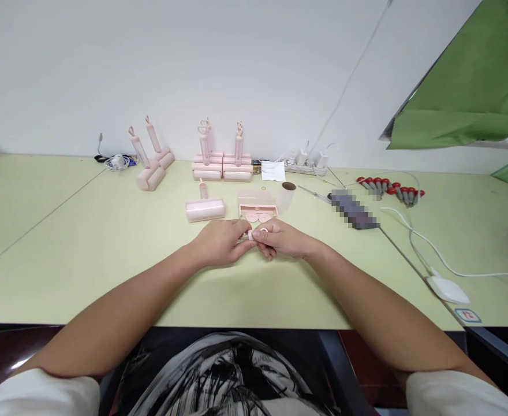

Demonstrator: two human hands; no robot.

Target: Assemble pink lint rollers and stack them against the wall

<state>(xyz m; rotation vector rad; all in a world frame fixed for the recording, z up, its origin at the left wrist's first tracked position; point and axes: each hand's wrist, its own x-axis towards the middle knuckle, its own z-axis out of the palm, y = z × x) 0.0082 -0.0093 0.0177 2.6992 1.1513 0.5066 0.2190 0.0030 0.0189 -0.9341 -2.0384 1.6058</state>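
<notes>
Where left hand (224, 242) and right hand (282, 238) meet: slim pale-pink plastic handle (250, 235), at the clock's centre, above the yellow-green table (254, 294).
Left fingers: closed about its shaft.
Right fingers: pinched at its ringed end.
12 o'clock: open pink plastic case (258, 208), round pink discs (251, 217).
11 o'clock: pale-pink cylindrical roller (205, 210).

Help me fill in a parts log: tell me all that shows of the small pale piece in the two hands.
The small pale piece is slim and looks like plastic, with a white collar between the hands and a rounded loop toward the right. It is roughly level, on the near side of the open pink case. The left hand holds one end, the right hand grips near the loop; fingers hide its full shape.
</notes>
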